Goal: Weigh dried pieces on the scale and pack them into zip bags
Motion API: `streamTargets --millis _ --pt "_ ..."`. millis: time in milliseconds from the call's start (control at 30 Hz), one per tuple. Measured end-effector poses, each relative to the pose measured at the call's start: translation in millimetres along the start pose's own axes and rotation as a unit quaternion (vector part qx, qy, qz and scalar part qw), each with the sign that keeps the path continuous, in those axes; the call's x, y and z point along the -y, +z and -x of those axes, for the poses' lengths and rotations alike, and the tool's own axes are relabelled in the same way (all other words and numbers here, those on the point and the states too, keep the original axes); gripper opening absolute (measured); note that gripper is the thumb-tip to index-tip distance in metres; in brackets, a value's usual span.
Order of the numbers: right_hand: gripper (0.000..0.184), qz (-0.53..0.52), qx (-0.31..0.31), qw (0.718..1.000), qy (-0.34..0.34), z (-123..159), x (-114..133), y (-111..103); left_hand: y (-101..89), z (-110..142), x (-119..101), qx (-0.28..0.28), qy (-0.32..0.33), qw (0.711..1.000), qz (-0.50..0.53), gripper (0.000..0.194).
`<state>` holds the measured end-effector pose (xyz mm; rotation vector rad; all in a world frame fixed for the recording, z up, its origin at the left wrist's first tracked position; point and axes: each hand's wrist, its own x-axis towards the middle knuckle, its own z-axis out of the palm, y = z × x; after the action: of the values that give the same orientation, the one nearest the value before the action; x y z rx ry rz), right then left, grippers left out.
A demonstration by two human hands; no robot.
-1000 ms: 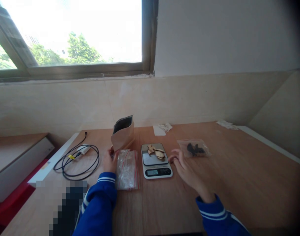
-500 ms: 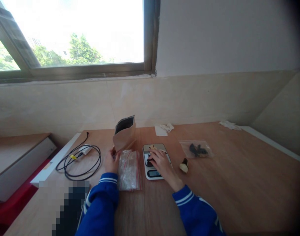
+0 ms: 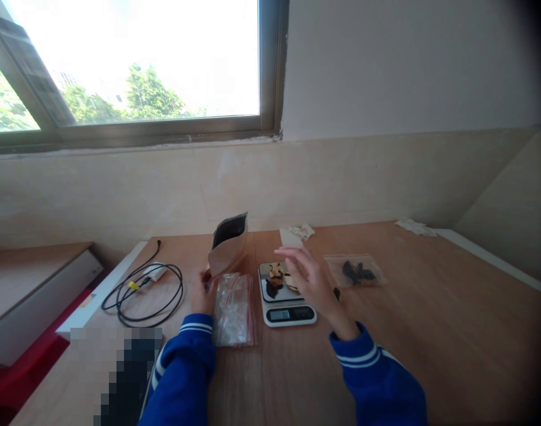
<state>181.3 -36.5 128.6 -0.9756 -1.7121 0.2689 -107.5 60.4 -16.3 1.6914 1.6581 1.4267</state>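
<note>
Right hand [image 3: 312, 281] above scale [image 3: 290, 316]; left hand [image 3: 202, 294] at pouch [image 3: 228, 254].
Right fingers loosely parted, holding nothing; dried pieces [image 3: 276, 278] on scale plate. Left fingers at pouch's lower edge, grip cannot be told. Clear bags [image 3: 235, 310] on worktop [image 3: 288, 373], left of scale.

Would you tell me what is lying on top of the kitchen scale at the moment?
On the scale lie a tan piece, a dark piece and a paler piece, partly hidden by the right hand. Anything else behind that hand cannot be seen.
</note>
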Motion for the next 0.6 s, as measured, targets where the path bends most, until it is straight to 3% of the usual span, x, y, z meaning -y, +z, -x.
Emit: streamTargets --millis 133,267,400,500,600 --pt "0.032 -0.007 0.054 0.996 -0.068 -36 31 -3 0.9 -1 6 0.016 0.011 1.000 0.019 0.041" --pt "0.032 0.041 0.152 0.982 -0.102 -48 33 13 0.7 -2 6 0.028 0.043 0.998 0.033 0.037" --pt "0.029 0.091 0.248 0.964 -0.034 -47 21 23 -1.5 0 -2 0.031 0.053 0.998 0.028 0.038" --pt "0.028 0.118 0.341 0.932 0.026 -46 12 28 -3.3 1 -8 0.046 0.063 0.997 0.017 0.037" --pt "0.031 0.128 0.364 0.922 0.045 -44 0 40 -3.7 1 -11 0.054 0.061 0.997 0.010 0.036"
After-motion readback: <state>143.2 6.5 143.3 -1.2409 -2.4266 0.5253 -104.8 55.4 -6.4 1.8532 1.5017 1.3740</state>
